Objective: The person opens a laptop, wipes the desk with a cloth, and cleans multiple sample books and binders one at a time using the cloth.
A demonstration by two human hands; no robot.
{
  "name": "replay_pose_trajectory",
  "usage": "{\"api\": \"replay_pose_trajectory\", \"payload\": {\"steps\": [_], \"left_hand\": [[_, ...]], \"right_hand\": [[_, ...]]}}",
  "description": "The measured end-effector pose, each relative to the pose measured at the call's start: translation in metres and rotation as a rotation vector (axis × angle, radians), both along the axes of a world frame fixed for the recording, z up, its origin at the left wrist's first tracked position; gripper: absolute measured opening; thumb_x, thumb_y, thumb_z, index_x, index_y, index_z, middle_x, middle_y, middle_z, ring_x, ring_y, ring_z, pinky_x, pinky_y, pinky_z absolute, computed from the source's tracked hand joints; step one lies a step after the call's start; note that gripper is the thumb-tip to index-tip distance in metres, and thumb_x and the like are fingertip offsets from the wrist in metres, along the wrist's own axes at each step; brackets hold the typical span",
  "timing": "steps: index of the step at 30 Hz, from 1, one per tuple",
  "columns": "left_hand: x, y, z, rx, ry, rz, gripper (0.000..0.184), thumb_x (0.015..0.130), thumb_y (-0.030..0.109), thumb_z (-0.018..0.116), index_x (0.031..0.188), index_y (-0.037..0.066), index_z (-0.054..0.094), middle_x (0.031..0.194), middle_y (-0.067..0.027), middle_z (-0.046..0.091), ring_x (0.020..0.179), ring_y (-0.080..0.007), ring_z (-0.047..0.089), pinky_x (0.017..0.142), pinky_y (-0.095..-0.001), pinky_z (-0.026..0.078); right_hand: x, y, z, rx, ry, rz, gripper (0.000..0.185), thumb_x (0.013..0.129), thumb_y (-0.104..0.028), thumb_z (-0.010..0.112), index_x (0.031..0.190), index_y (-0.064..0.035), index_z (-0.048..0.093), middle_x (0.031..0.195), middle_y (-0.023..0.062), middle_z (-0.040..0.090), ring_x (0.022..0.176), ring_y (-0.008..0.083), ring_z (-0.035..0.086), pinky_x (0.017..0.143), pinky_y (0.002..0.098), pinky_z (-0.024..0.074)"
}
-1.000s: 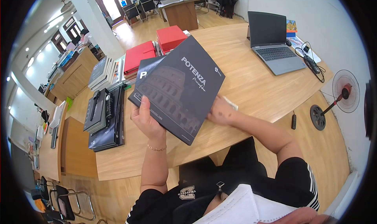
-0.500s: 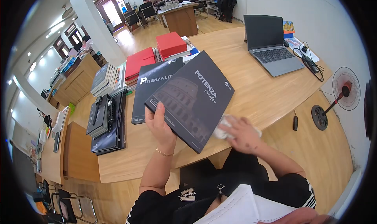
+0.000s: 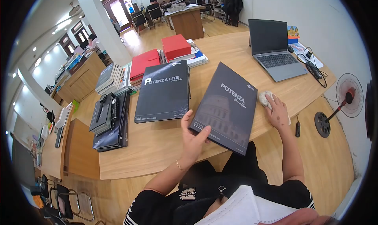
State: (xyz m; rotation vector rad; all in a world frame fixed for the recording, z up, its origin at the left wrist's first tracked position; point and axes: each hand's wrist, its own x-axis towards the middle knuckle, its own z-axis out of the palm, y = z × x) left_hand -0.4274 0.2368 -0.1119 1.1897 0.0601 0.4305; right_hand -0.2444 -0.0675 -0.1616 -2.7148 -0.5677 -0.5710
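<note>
My left hand grips the lower left corner of a dark catalogue marked "POTENZA", thumb on the front cover and fingers behind. The catalogue is tilted above the desk's near edge. My right hand is on a crumpled white cloth at the desktop near the front edge, right of the catalogue; its fingers close over the cloth. Left of the held catalogue lies another dark catalogue marked "POTENZA LITE", on top of a stack.
Dark books with smaller black items on top lie at the desk's left end. Behind are red binders and piled books. An open laptop and cables sit at the right. A fan stands on the floor.
My left hand has carried the catalogue to the right, uncovering more of the "POTENZA LITE" one. My right hand has moved right and away from my body with the cloth.
</note>
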Motion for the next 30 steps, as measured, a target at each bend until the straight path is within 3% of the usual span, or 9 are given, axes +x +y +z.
{"api": "replay_pose_trajectory", "payload": {"steps": [6,9,10,12,15,18,21,25,30], "left_hand": [[-0.009,0.01,-0.038,0.096,0.11,-0.208,0.07,0.08,0.0,0.075,0.137,0.004,0.034,0.098,-0.0068,0.062,0.073,-0.0113,0.06,0.055,-0.0221,0.049],[-0.011,0.015,-0.053,0.372,0.069,-0.152,0.067,0.079,0.0,0.076,0.134,0.002,0.037,0.097,-0.008,0.064,0.077,-0.0123,0.062,0.062,-0.0234,0.051],[-0.013,0.015,-0.053,0.365,0.103,-0.165,0.069,0.077,0.003,0.079,0.133,0.001,0.038,0.098,-0.0094,0.064,0.081,-0.0136,0.064,0.064,-0.0243,0.051],[-0.013,0.015,-0.048,0.358,0.161,-0.195,0.073,0.073,0.008,0.083,0.132,-0.002,0.041,0.101,-0.0123,0.066,0.088,-0.0162,0.066,0.069,-0.026,0.051],[-0.016,0.014,-0.026,0.953,0.364,-0.11,0.078,0.071,0.029,0.085,0.131,-0.002,0.045,0.095,-0.0165,0.067,0.084,-0.0236,0.068,0.07,-0.0309,0.052],[-0.013,0.012,-0.032,1.328,0.04,0.086,0.083,0.071,0.047,0.079,0.13,-0.003,0.051,0.085,-0.0191,0.066,0.079,-0.0317,0.066,0.068,-0.0379,0.052],[-0.014,0.003,-0.027,1.5,0.068,0.085,0.081,0.074,0.053,0.074,0.129,-0.003,0.054,0.079,-0.019,0.065,0.073,-0.0348,0.063,0.065,-0.0414,0.05],[-0.017,-0.002,-0.041,1.583,-0.038,0.158,0.074,0.078,0.049,0.072,0.126,-0.004,0.056,0.076,-0.0179,0.064,0.068,-0.0343,0.061,0.062,-0.0408,0.048],[-0.02,-0.004,-0.04,1.601,-0.012,0.168,0.071,0.079,0.047,0.072,0.125,-0.004,0.056,0.072,-0.0165,0.062,0.065,-0.0339,0.059,0.06,-0.0411,0.046]], "right_hand": [[-0.002,0.004,-0.004,-0.027,-0.005,-0.036,0.051,0.088,-0.027,0.057,0.138,-0.0173,0.05,0.139,0.0171,0.048,0.129,0.0318,0.044,0.103,0.0458,0.0351],[-0.001,0.007,-0.005,-0.027,-0.009,-0.058,0.051,0.089,-0.029,0.057,0.138,-0.0179,0.05,0.139,0.0167,0.049,0.128,0.0317,0.044,0.102,0.0464,0.0355],[-0.004,0.008,0.0,-0.045,-0.008,-0.045,0.052,0.088,-0.025,0.058,0.138,-0.0145,0.049,0.138,0.0181,0.049,0.127,0.0336,0.046,0.102,0.045,0.0367],[0.0,0.006,-0.003,-0.029,0.0,-0.037,0.051,0.089,-0.028,0.058,0.137,-0.0174,0.049,0.137,0.0157,0.049,0.127,0.0323,0.045,0.101,0.0464,0.0365],[0.007,0.006,-0.003,-0.014,0.026,-0.052,0.052,0.089,-0.029,0.059,0.138,-0.0175,0.049,0.137,0.0145,0.048,0.127,0.0316,0.045,0.101,0.0466,0.037],[0.029,0.002,-0.005,-0.011,0.049,-0.073,0.052,0.089,-0.031,0.059,0.139,-0.0177,0.048,0.139,0.0144,0.048,0.128,0.0311,0.045,0.101,0.0464,0.0373],[0.062,-0.003,-0.018,0.012,0.013,-0.109,0.051,0.089,-0.031,0.059,0.138,-0.0209,0.048,0.137,0.0125,0.05,0.125,0.0305,0.047,0.1,0.0465,0.0372],[0.081,-0.051,-0.01,-0.038,0.05,-0.264,0.051,0.09,-0.034,0.058,0.139,-0.0257,0.047,0.139,0.0099,0.05,0.126,0.0292,0.047,0.101,0.0495,0.0358],[0.099,-0.13,-0.004,-0.038,0.158,-0.638,0.054,0.091,-0.04,0.052,0.143,-0.0306,0.043,0.146,0.0074,0.045,0.132,0.0295,0.043,0.104,0.0551,0.0332]]}}
